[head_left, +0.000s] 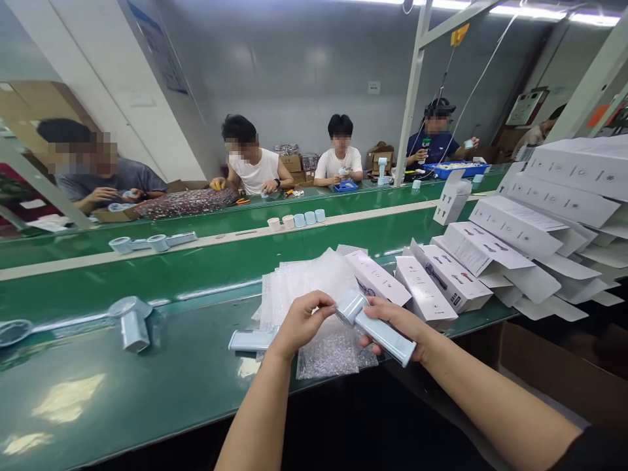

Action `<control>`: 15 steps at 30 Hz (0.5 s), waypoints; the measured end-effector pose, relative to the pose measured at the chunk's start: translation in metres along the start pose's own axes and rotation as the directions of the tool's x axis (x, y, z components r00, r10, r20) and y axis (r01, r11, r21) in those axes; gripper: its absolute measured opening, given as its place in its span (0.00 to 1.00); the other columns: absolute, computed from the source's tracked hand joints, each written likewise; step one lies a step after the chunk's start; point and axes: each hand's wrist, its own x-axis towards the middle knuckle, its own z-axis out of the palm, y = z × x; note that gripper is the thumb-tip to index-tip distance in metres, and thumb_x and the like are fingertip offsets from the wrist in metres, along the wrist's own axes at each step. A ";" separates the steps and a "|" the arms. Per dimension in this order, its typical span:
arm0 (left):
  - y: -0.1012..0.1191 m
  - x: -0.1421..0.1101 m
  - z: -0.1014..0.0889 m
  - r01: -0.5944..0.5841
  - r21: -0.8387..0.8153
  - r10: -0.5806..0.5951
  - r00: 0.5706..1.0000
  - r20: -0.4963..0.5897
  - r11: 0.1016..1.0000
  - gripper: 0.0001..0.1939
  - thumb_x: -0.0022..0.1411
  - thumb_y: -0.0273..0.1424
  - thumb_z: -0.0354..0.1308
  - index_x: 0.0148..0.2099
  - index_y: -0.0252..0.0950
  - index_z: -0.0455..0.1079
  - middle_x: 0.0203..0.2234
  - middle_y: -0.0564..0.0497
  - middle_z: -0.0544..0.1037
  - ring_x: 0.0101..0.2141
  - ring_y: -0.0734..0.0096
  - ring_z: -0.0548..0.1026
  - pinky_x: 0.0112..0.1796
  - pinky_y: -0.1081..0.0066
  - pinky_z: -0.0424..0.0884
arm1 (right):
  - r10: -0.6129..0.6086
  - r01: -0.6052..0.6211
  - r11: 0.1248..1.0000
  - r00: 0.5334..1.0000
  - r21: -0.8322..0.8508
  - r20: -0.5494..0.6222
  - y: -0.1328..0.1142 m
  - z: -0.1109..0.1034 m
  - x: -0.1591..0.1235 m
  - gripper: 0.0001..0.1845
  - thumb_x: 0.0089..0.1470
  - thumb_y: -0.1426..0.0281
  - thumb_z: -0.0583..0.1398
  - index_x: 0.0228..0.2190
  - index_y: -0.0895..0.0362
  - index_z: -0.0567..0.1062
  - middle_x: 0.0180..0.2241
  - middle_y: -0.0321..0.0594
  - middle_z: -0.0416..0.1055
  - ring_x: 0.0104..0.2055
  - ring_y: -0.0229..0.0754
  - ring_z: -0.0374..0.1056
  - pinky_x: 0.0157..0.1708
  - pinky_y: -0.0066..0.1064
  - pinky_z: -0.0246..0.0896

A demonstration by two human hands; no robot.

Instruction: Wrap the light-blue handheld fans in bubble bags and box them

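Observation:
A light blue handheld fan (383, 333) lies slanted in my right hand (397, 320), whose fingers wrap around its handle just below the round head. My left hand (307, 320) pinches at the left rim of that head with thumb and fingertips. Under both hands is a stack of clear bubble-wrap bags (326, 363). Another light blue handle (251, 340) rests beside the bags, its far end hidden behind my left wrist. Farther left, a second light blue fan (132, 324) lies on the green bench.
White printed boxes (458, 278) stand right of the bags, with more open-flapped boxes (544, 216) piled behind. Light blue fans (157, 243) and several small round parts (309, 218) sit on the green conveyor (235, 252). Several co-workers (252, 157) sit across it. A metal post (409, 98) rises beyond.

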 end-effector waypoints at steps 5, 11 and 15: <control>0.006 -0.010 0.014 -0.256 0.273 0.310 0.934 -0.177 0.927 0.05 0.62 0.25 0.53 0.36 0.36 0.70 0.28 0.49 0.75 0.32 0.70 0.73 0.33 0.70 0.71 | -0.035 0.028 0.996 0.995 -0.081 -0.090 -0.001 0.005 0.004 0.21 0.52 0.67 0.63 0.44 0.58 0.60 0.35 0.45 0.72 0.30 0.46 0.74 0.16 0.29 0.68; 0.012 -0.026 0.045 -0.335 0.569 0.564 0.773 -0.289 0.751 0.11 0.59 0.17 0.53 0.43 0.34 0.67 0.31 0.46 0.74 0.34 0.68 0.72 0.35 0.67 0.73 | -0.269 0.258 0.961 0.957 -0.099 -0.110 0.001 0.013 0.000 0.30 0.49 0.66 0.65 0.51 0.51 0.58 0.37 0.39 0.69 0.29 0.44 0.74 0.18 0.32 0.70; 0.018 -0.024 0.045 -0.264 0.625 0.564 0.749 -0.347 0.735 0.13 0.59 0.18 0.55 0.46 0.33 0.65 0.31 0.47 0.73 0.33 0.69 0.73 0.34 0.68 0.74 | -0.262 0.251 0.956 0.963 -0.153 -0.059 0.005 0.011 -0.003 0.27 0.48 0.64 0.67 0.46 0.52 0.60 0.36 0.36 0.68 0.30 0.45 0.74 0.18 0.33 0.71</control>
